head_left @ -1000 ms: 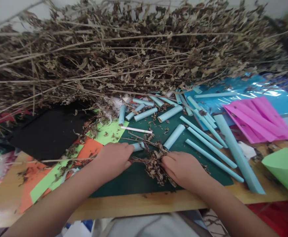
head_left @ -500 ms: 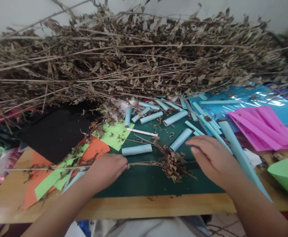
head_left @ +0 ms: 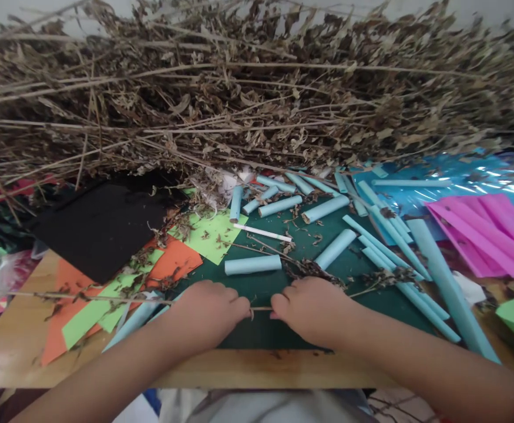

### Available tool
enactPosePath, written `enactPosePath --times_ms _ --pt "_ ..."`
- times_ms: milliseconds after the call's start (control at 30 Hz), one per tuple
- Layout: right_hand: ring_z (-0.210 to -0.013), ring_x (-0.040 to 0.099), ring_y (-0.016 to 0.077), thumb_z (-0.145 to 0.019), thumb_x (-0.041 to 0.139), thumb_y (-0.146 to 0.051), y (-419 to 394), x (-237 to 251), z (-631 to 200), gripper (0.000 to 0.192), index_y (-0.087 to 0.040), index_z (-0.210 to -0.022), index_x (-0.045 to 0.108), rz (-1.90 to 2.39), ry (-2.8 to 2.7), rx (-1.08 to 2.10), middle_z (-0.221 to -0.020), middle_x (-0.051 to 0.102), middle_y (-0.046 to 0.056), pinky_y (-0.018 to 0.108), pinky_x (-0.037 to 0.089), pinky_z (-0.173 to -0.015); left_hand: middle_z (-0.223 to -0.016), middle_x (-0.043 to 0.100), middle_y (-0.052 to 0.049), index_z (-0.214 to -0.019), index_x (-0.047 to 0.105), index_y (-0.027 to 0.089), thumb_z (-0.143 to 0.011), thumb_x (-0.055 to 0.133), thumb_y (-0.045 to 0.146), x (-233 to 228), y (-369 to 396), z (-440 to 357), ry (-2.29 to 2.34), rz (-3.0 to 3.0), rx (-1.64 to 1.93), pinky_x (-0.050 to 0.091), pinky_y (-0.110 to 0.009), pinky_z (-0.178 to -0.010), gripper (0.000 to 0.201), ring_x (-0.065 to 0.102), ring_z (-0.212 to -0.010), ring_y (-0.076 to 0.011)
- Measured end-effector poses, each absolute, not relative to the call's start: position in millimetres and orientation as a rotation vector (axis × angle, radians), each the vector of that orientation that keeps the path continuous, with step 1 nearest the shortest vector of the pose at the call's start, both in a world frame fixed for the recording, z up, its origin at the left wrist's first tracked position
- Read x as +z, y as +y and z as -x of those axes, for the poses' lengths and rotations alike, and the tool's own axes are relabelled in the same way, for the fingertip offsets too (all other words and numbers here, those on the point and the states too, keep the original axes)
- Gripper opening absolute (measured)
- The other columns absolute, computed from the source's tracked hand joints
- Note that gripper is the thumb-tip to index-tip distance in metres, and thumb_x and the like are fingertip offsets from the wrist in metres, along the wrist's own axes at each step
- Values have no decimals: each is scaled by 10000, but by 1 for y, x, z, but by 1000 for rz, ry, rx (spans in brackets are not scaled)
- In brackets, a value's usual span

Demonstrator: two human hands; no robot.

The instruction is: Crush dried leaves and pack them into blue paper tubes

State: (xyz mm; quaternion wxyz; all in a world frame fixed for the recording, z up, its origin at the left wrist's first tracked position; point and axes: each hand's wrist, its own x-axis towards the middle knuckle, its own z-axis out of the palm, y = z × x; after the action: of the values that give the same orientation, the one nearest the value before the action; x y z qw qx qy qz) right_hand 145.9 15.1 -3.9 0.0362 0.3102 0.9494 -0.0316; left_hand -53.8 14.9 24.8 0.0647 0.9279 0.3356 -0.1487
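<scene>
My left hand (head_left: 208,314) and my right hand (head_left: 312,308) sit close together over a dark green mat (head_left: 257,329), both pinching one thin dry stem (head_left: 260,308) that runs between them. The stem's bare end stretches left across the table (head_left: 76,295); its leafy end (head_left: 384,277) sticks out to the right of my right hand. A short light blue paper roll (head_left: 253,264) lies just beyond my hands, with a thin white stick (head_left: 262,232) further back.
A big heap of dry branches (head_left: 257,100) fills the back. Several light blue rolls (head_left: 380,241) lie at right, near pink sheets (head_left: 486,232) and blue film (head_left: 442,182). A black sheet (head_left: 102,226), orange (head_left: 172,261) and green paper (head_left: 212,235) lie at left.
My right hand came back from the right and closed on the stem next to my left hand. The leafy clump that lay between my hands now trails to the right.
</scene>
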Motion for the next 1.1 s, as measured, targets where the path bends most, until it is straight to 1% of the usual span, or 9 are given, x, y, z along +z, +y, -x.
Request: enactPosePath --times_ms 167,433,700,867,1000,1100 --pt "-500 537 183 -826 401 -306 16 -11 -157 210 -186 -675 485 -930 2899 -131 -573 576 21 272 271 -450 -629 568 -1 -748 514 224 -826 359 249 15 18 58 947 -2771 -436 361 -269 -486 175 543 -582 -181" --pt "-481 524 178 -794 457 -301 15 -15 -176 189 -190 -643 483 -936 2893 -134 -533 555 11 269 255 -450 -626 556 8 -742 514 219 -825 365 237 7 20 64 877 -2724 -440 336 -265 -508 172 525 -584 -168" --pt "-468 494 179 -772 485 -310 21 -20 -205 200 -199 -607 465 -993 2927 -41 -506 522 1 283 242 -468 -635 581 -2 -728 559 203 -822 369 199 19 26 68 935 -2651 -501 329 -258 -540 212 532 -595 -162" --pt "-474 480 177 -789 454 -272 25 -25 -224 217 -194 -586 462 -1047 2947 41 -498 505 3 289 245 -488 -639 572 10 -743 564 222 -781 377 112 27 25 78 1026 -2599 -502 328 -250 -548 221 523 -601 -158" --pt "-495 476 173 -802 437 -298 27 -25 -229 252 -194 -575 467 -1024 2984 14 -507 504 4 290 260 -507 -637 562 21 -732 550 230 -736 404 67 34 18 82 1033 -2567 -513 331 -245 -547 219 513 -596 -156" --pt "-515 483 173 -801 445 -311 27 -24 -230 255 -190 -579 479 -1001 2999 30 -511 510 4 290 274 -519 -619 548 9 -704 537 213 -722 373 24 37 10 92 1071 -2591 -504 328 -250 -537 251 502 -580 -160"
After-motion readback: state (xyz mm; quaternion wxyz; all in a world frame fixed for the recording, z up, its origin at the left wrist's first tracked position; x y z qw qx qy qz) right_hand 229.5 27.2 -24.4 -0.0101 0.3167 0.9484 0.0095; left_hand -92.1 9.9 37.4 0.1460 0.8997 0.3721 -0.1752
